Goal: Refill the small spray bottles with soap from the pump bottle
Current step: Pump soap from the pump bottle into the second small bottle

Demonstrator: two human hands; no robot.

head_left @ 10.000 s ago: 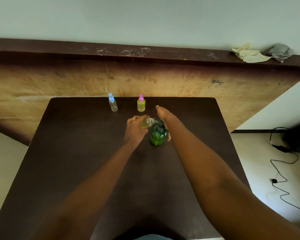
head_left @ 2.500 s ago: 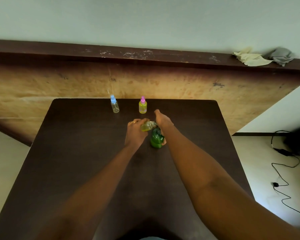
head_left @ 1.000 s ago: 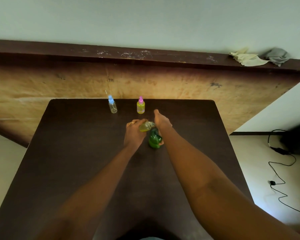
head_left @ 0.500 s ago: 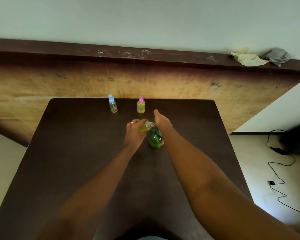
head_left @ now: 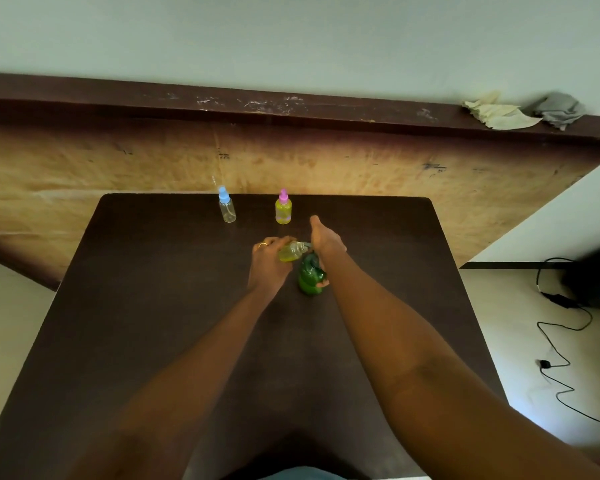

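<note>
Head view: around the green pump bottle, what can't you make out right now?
Head view only:
- Pump head of the green plastic pump bottle: covered by the right hand.
- Right hand's grip: mostly hidden behind that bottle, so unclear.
- Mouth of the small clear bottle of yellow liquid gripped by the left hand: too small to show whether the nozzle reaches inside.

Left spray bottle (head_left: 227, 211), right spray bottle (head_left: 283, 211) at table (head_left: 153, 306) far edge; pump bottle (head_left: 309, 278) nearer; third bottle (head_left: 290, 252) just left.
</note>
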